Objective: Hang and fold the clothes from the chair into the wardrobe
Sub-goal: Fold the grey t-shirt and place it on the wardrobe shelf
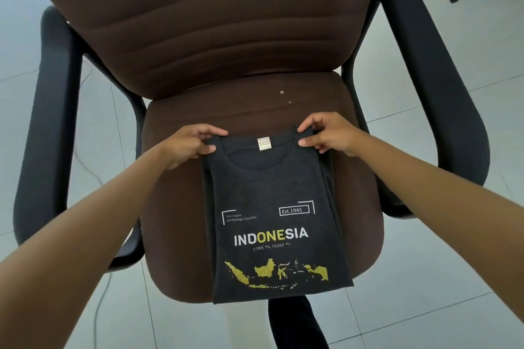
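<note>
As we leaned over the chair (255, 110), both our arms reached forward, bare to beyond the elbow. Our left hand (190, 144) pinched the shoulder corner of the T-shirt (272, 187) left of its collar, thumb on top and fingers curled under the fabric. Our right hand (326, 133) pinched the matching corner right of the collar, thumb and forefinger closed on the cloth.

The one T-shirt lay on the chair's seat, its sides folded in to make a long narrow rectangle, its hem hanging just past the seat's front edge. It was a dark charcoal knit with a small pale label (264, 144) inside the neck, white and yellow "INDONESIA" lettering and a cracked yellow map print below. The chair had brown ribbed fabric on its back, a smooth brown seat and two black plastic armrests. Pale square floor tiles (442, 278) surrounded the chair.
</note>
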A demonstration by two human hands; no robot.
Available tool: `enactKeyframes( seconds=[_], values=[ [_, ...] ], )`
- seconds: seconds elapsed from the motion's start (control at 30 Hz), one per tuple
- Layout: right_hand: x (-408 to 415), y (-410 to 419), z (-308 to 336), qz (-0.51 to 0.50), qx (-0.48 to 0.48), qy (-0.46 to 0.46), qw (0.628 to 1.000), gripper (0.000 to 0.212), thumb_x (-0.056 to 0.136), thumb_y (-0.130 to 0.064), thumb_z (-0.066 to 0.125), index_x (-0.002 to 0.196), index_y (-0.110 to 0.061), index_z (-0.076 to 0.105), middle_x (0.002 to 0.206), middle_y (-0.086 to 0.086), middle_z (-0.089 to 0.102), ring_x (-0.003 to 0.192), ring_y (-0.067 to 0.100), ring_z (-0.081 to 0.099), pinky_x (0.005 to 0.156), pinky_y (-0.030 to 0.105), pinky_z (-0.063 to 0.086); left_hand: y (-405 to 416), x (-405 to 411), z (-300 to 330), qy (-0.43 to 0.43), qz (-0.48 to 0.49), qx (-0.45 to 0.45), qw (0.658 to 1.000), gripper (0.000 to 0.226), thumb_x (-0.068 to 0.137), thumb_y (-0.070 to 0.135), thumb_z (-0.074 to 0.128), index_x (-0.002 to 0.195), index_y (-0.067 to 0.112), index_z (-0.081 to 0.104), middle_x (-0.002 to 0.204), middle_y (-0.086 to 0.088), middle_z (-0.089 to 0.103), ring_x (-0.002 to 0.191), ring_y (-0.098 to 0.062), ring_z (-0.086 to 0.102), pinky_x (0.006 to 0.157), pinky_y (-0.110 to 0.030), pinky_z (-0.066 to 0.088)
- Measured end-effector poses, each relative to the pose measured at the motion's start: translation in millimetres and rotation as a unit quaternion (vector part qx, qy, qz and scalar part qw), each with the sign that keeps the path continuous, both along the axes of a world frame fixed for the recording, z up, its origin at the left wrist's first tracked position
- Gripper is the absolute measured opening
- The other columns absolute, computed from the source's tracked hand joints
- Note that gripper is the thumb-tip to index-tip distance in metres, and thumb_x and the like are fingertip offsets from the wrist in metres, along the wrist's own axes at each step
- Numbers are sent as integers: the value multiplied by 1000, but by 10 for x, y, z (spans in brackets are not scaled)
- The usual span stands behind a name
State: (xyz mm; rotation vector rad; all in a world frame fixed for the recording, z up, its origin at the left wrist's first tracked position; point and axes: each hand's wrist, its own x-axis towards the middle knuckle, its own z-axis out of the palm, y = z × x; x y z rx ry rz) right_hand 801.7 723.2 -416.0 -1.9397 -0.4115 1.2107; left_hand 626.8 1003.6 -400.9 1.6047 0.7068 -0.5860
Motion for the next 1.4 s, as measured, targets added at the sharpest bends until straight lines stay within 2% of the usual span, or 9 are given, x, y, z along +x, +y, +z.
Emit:
enactKeyframes(
  seconds=[0.13, 0.37, 0.6, 0.77, 0.97, 1.1, 1.2, 1.3, 1.4],
  values=[
    [104, -32, 20, 61, -51, -39, 996, 19, 76, -13, 79, 84, -20, 64, 83, 1, 58, 59, 13, 52, 45, 21, 46, 12, -35, 4, -11, -8, 16, 1000, 40, 87, -10, 52, 104, 25, 64, 103, 2, 63, 88, -5, 56, 60, -10, 42],
    [115, 34, -11, 73, -67, 51, 994, 24, 84, -11, 71, 105, -21, 64, 100, 2, 63, 67, 16, 70, 53, 28, 57, 83, -186, -168, 10, -19, -16, 1000, 48, 86, -15, 48, 106, 26, 66, 108, -5, 66, 102, -14, 59, 88, -27, 43],
    [93, 32, -54, 108, -92, 12, 990, 9, 87, -13, 69, 93, -17, 64, 92, 6, 57, 63, 14, 59, 57, 30, 59, 158, -256, -193, -7, -34, 33, 999, 63, 80, -25, 44, 85, 29, 74, 95, 3, 70, 88, -3, 65, 72, -9, 48],
    [188, -51, -25, 139, -108, -51, 983, 16, 79, -22, 78, 85, -17, 65, 90, 2, 56, 69, 18, 57, 50, 25, 53, 207, -200, -122, -20, -58, 69, 996, 56, 81, -26, 39, 94, 20, 68, 99, 1, 65, 82, 4, 64, 69, -7, 47],
    [-26, -114, -216, 57, -69, -70, 993, 22, 75, -23, 80, 95, -23, 70, 114, 3, 60, 93, 21, 63, 58, 27, 54, 106, -312, -271, -22, 17, -1, 1000, 52, 82, -18, 48, 106, 25, 65, 109, -6, 63, 102, -15, 57, 86, -19, 42],
    [-179, -133, -298, 9, -39, -121, 992, 28, 69, -25, 85, 93, -18, 71, 100, -3, 58, 68, -7, 56, 64, 5, 43, 6, -329, -260, -23, 76, 19, 997, 32, 82, 2, 65, 106, 22, 67, 102, -3, 61, 99, -14, 55, 86, -17, 41],
    [-293, -162, -390, -23, -34, -175, 984, 36, 52, -52, 85, 81, -38, 69, 105, 11, 58, 69, 4, 49, 73, 19, 41, -148, -318, -285, -46, 143, 100, 984, 32, 81, 8, 71, 112, 13, 66, 100, -3, 54, 90, -9, 52, 72, -4, 41],
    [-436, -196, -373, -94, -44, -193, 976, 34, 64, -28, 88, 92, -28, 68, 115, 11, 44, 67, 10, 52, 76, 15, 46, -284, -363, -347, -73, 207, 132, 967, 38, 77, 11, 75, 114, 15, 65, 117, -5, 57, 97, -8, 57, 77, -6, 44],
    [-672, -218, -325, -144, -91, -252, 953, 36, 70, -32, 83, 103, -27, 67, 118, 7, 37, 102, 22, 49, 98, 33, 44, -414, -493, -402, -55, 199, 179, 962, 49, 70, 23, 82, 115, 30, 63, 132, -6, 46, 108, -14, 54, 90, -18, 47]
  ],
)
